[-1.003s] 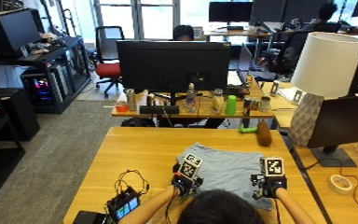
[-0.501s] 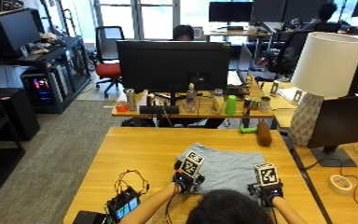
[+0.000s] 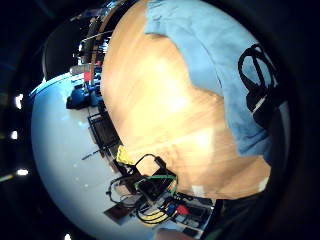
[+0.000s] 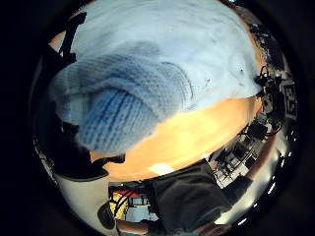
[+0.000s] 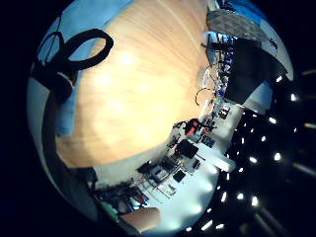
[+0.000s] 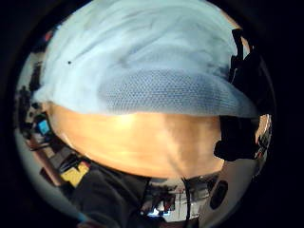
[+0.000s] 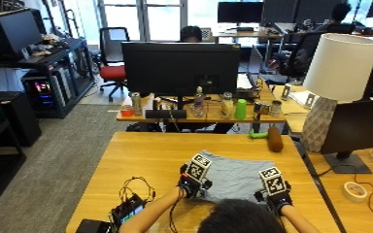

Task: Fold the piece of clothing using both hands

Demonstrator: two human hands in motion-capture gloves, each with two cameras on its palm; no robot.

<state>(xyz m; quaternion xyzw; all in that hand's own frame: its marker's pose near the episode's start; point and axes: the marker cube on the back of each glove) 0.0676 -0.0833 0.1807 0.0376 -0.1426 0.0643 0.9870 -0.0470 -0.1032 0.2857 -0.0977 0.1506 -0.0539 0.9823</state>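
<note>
- garment [image 7: 233,178], light blue, lies flat on wooden table [image 7: 141,160], near edge.
- since a second ago both hands drew back toward the person.
- left hand [image 7: 192,186] pinches its near hem corner; right hand [image 7: 274,196] grip: cannot tell.
- judged: first fold starting.

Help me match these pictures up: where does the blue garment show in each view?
Outside view: garment flat on the table, between both hands.
Left little finger side: along the table's edge, past bare wood.
Left thumb side: a knit fold close to the palm.
Right little finger side: a strip beside the wood.
Right thumb side: fills the view, knit hem over wood.
Shared landmark: the table.
</note>
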